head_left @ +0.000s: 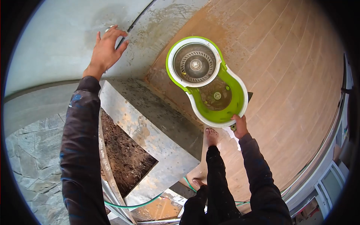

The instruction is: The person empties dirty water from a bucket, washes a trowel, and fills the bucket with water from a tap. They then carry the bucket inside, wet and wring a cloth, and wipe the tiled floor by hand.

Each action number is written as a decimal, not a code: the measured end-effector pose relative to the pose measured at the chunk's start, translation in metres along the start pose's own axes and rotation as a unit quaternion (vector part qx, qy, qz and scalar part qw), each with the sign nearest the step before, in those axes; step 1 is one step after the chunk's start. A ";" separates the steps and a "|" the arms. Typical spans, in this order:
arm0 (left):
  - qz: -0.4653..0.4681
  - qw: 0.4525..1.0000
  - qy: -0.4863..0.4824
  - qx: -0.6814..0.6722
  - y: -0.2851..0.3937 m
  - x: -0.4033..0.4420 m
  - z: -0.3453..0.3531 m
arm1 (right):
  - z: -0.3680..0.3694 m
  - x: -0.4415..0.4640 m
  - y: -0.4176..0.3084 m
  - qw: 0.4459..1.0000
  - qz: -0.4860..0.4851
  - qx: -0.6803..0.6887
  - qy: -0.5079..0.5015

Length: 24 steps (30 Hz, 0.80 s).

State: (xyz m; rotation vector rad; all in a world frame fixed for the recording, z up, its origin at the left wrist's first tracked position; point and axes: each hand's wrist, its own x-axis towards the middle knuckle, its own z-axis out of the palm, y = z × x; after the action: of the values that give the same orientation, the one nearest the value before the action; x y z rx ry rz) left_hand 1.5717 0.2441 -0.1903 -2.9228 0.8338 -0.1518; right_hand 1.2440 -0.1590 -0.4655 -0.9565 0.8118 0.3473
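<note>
A green and white spin-mop bucket (245, 98) is in front of me on the tiles. Its round metal spinner basket (190, 56) sits at the far end, and murky water (210, 93) lies in the near part. My right hand (240, 126) is closed around the bucket's near rim, thumb over the edge. At upper left, my left hand (108, 48) is raised against the pale wall, fingers curved and apart. A small metal fitting (109, 28) shows just behind its fingers, mostly hidden. Whether the fingers touch it I cannot tell.
Wood-look tiles (285, 75) stretch to the right. A low concrete ledge (150, 138) borders a soil bed (122, 150) on the left. A green hose (137, 206) crosses near my bare feet (212, 137). A dark line (141, 14) runs along the wall. Stone paving (35, 150) lies far left.
</note>
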 end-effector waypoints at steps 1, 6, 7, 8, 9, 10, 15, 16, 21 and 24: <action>-0.039 0.999 0.019 -0.021 0.024 -0.003 -0.009 | -0.013 -0.018 -0.007 1.000 -0.025 0.001 -0.003; -0.197 0.898 0.017 -0.394 0.153 -0.073 -0.052 | -0.062 -0.169 -0.070 0.997 -0.059 -0.033 0.020; -0.246 0.834 -0.034 -0.493 0.173 -0.090 -0.061 | -0.071 -0.203 -0.085 0.996 -0.060 -0.054 0.026; -0.259 0.837 -0.026 -0.482 0.191 -0.104 -0.058 | -0.088 -0.212 -0.093 0.996 -0.050 -0.069 0.015; -0.275 0.797 -0.024 -0.538 0.205 -0.122 -0.062 | -0.098 -0.238 -0.103 0.993 -0.064 -0.097 0.013; -0.285 0.752 -0.020 -0.594 0.218 -0.138 -0.078 | -0.097 -0.271 -0.120 0.991 -0.067 -0.116 -0.004; -0.299 0.611 0.132 -0.721 0.261 -0.308 -0.206 | -0.089 -0.433 -0.146 0.970 -0.091 -0.203 -0.093; -0.308 0.604 0.166 -0.716 0.266 -0.351 -0.233 | -0.081 -0.466 -0.141 0.967 -0.102 -0.207 -0.110; -0.387 0.576 0.278 -0.664 0.303 -0.583 -0.388 | -0.042 -0.617 -0.084 0.940 -0.036 -0.220 -0.260; -0.444 0.595 0.283 -0.608 0.298 -0.708 -0.472 | 0.012 -0.692 -0.040 0.917 0.016 -0.212 -0.338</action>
State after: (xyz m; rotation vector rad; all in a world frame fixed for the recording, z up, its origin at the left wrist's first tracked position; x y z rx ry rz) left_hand 0.7599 0.3358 0.1924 -4.2674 -1.3184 -0.9460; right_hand 0.8151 -0.1167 0.0771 -1.1229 0.1108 0.8519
